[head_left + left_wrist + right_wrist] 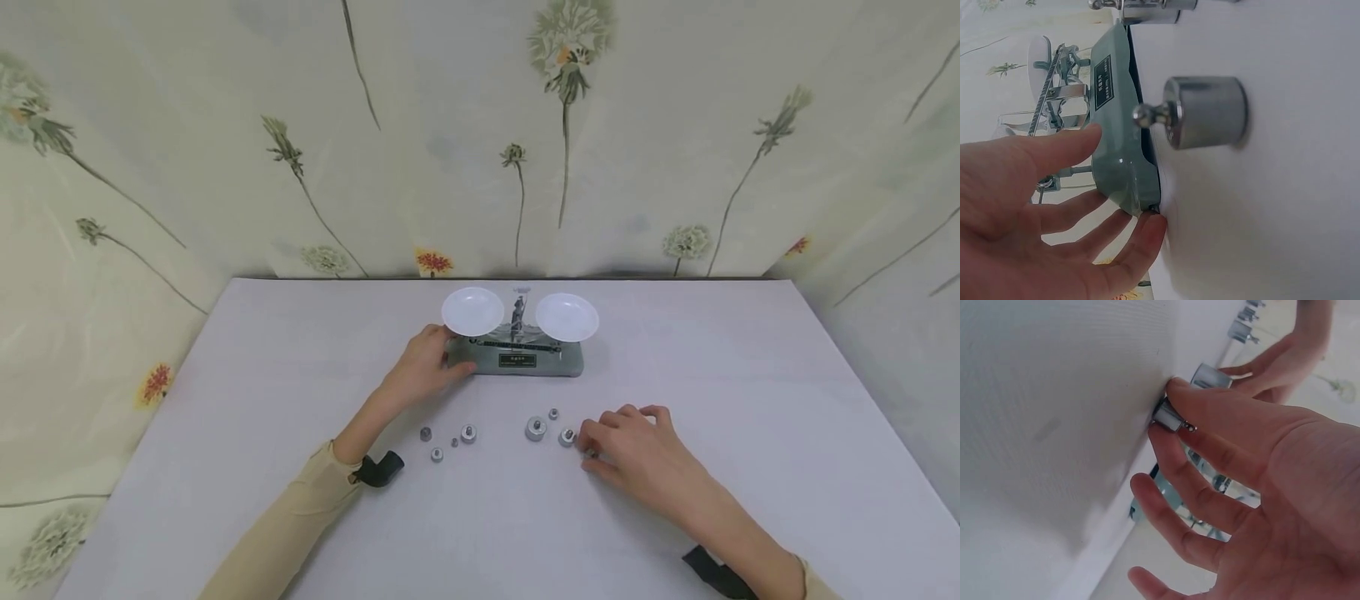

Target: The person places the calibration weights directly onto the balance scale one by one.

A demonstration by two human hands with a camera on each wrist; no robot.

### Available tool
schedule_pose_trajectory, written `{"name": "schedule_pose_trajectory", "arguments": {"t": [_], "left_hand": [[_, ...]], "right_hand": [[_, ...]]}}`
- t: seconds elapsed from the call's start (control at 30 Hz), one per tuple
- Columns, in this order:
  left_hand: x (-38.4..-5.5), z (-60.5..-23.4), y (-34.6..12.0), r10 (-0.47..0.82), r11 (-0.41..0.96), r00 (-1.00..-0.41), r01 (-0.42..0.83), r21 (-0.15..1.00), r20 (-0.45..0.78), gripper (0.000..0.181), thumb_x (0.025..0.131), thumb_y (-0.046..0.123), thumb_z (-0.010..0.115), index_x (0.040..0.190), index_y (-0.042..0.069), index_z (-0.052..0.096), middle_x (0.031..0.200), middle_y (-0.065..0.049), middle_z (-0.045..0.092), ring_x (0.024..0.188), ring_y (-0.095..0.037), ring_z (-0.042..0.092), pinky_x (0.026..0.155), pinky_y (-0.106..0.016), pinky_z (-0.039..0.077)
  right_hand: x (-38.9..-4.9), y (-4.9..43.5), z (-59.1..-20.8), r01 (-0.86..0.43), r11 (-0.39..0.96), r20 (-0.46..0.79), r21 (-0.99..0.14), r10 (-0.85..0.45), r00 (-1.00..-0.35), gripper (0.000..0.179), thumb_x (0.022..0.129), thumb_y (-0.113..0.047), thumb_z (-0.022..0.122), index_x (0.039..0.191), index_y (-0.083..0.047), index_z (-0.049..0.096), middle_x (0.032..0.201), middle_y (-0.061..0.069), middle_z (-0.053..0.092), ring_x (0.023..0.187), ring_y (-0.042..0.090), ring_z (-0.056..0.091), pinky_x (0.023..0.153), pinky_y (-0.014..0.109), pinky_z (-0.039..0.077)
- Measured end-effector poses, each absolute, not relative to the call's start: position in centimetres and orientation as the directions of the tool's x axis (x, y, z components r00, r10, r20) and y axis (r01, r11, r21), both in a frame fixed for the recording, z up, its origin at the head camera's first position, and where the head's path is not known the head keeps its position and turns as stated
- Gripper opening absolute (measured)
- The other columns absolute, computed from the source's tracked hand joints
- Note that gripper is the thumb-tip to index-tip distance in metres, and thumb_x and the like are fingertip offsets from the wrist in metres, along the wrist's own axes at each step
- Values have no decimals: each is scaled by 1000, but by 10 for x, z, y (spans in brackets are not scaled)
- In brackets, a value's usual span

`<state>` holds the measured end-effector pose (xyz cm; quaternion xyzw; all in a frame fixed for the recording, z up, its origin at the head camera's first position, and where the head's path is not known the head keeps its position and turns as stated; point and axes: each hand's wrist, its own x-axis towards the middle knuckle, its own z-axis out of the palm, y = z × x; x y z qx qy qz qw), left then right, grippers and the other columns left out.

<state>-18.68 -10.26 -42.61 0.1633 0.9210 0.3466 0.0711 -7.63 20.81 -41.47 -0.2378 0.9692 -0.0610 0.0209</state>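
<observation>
A green-grey balance scale (487,360) with two white pans (472,311) stands toward the back of the table. My left hand (422,368) holds the left end of its base, thumb at the front edge and fingers round the end, as the left wrist view shows. My right hand (637,458) is low over the table at the right. Between its thumb and fingers it pinches a small metal weight (1168,417) with a knob, close to the tabletop. Another weight (567,437) stands just left of those fingertips, beside a larger weight (536,428).
Several metal weights stand in front of the scale, among them a knobbed one (468,433) left of centre and a small one (553,413) on the right. The white table (315,333) ends at a flower-printed cloth (450,167) behind it.
</observation>
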Motion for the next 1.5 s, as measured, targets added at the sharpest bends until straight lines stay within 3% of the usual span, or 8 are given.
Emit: {"name": "schedule_pose_trajectory", "arguments": {"t": [0.43, 0.83, 1.5], "left_hand": [[-191, -428, -100, 325, 756, -946, 265, 599, 8, 65, 96, 23, 83, 149, -3, 57, 152, -27, 59, 137, -41, 62, 109, -50, 60], [-194, -430, -101, 306, 766, -952, 262, 587, 26, 56, 91, 20, 88, 137, -2, 65, 129, -22, 74, 115, -34, 72, 99, -47, 62], [-194, -431, -100, 294, 769, -956, 247, 589, 17, 55, 91, 21, 88, 135, -3, 66, 124, -21, 75, 111, -33, 73, 96, -46, 63]], "right_hand": [[-77, 210, -412, -472, 879, 25, -57, -472, -881, 22, 82, -25, 94, 95, -31, 77, 91, -8, 76, 98, 25, 70, 100, 76, 49], [-81, 211, -405, -467, 882, 50, -63, -465, -884, 21, 83, -24, 94, 94, -30, 77, 92, -7, 76, 99, 26, 69, 102, 78, 46], [-92, 204, -384, -455, 885, 147, -97, -439, -886, 22, 85, -17, 92, 101, -25, 79, 95, -2, 76, 106, 32, 69, 106, 76, 41]]}}
